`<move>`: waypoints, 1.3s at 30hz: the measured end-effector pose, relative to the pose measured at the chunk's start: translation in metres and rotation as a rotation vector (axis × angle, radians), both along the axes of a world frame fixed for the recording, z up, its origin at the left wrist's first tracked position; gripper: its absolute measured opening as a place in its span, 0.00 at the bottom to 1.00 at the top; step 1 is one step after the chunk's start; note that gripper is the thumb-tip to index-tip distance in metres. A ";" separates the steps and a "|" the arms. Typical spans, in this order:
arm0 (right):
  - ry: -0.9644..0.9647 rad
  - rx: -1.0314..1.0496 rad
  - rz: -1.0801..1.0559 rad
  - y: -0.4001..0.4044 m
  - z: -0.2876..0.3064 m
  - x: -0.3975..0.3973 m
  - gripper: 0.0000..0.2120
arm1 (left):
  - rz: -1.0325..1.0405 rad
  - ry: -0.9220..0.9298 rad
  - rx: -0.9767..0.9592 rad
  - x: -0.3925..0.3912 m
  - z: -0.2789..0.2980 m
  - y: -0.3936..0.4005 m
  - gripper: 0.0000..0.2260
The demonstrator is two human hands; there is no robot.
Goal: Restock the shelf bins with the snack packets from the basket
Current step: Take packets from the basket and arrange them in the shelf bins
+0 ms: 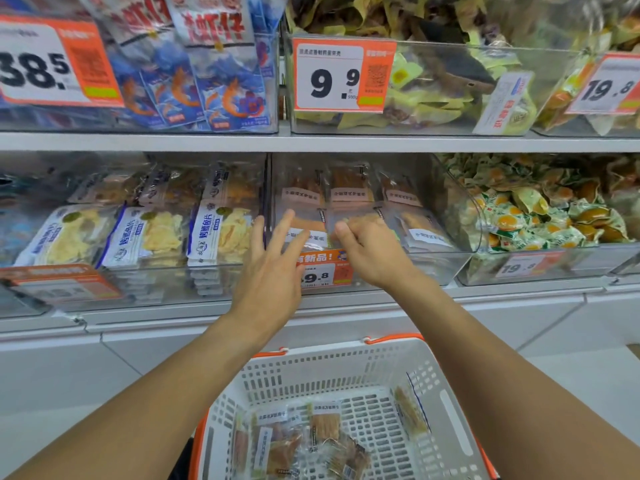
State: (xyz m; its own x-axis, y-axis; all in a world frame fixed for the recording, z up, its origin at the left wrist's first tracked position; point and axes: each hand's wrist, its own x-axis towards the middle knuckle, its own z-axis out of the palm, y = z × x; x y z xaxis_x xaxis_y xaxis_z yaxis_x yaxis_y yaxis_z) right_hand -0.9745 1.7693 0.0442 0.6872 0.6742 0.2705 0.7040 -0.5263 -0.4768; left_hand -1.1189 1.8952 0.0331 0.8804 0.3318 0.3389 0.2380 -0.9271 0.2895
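- My left hand (273, 268) is spread open, fingers straight and fanned, reaching over the front lip of the clear bin (446, 216) — the fingertips lie on or just above the front-left packet (304, 225) in it; I cannot tell whether they actually touch.
- My right hand (372, 249) is just beside the left, fingers curled down onto the front-middle packet (360, 216); the curl hides the fingertips, so I cannot tell whether it grips the packet or only presses on it.
- The packets under my hands are clear pouches of orange-brown snack with white labels, standing in two rows of three. Each one's long axis runs up and back, away from me, leaning toward the rear of the bin, label end nearest my fingers.
- Below my wrists, on the bin's front, is an orange price tag (323, 270), partly covered by both hands.
- Left of my left hand sits a neighbouring bin of pale fish-slice packets (152, 233) with blue-and-white labels, leaning back the same way.
- Right of my right hand is a bin heaped with small green-and-yellow wrapped snacks (540, 216).
- Below and between my forearms is the white basket (446, 403) with orange handles — a loose pile of packets (294, 441) lies flat on its floor, pointing various ways, and one more packet (410, 414) leans against its right wall.
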 end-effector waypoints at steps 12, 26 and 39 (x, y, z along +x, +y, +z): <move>-0.129 0.486 -0.114 -0.037 -0.011 -0.033 0.12 | 0.043 0.075 0.008 0.000 0.000 0.002 0.17; 0.261 0.116 -0.172 -0.094 -0.203 -0.086 0.06 | -0.213 0.348 -0.209 -0.039 -0.102 -0.056 0.04; 0.854 -0.578 -0.386 -0.135 -0.392 -0.174 0.42 | 0.330 1.119 -1.298 -0.106 -0.331 -0.115 0.02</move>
State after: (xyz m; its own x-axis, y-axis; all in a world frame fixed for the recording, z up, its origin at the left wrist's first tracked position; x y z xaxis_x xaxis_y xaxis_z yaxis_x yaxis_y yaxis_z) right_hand -1.1481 1.6343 -0.3479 0.6897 0.2460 -0.6810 0.0002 -0.9406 -0.3396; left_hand -1.2251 1.7800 -0.2980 0.3293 0.0703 -0.9416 0.9397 -0.1224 0.3195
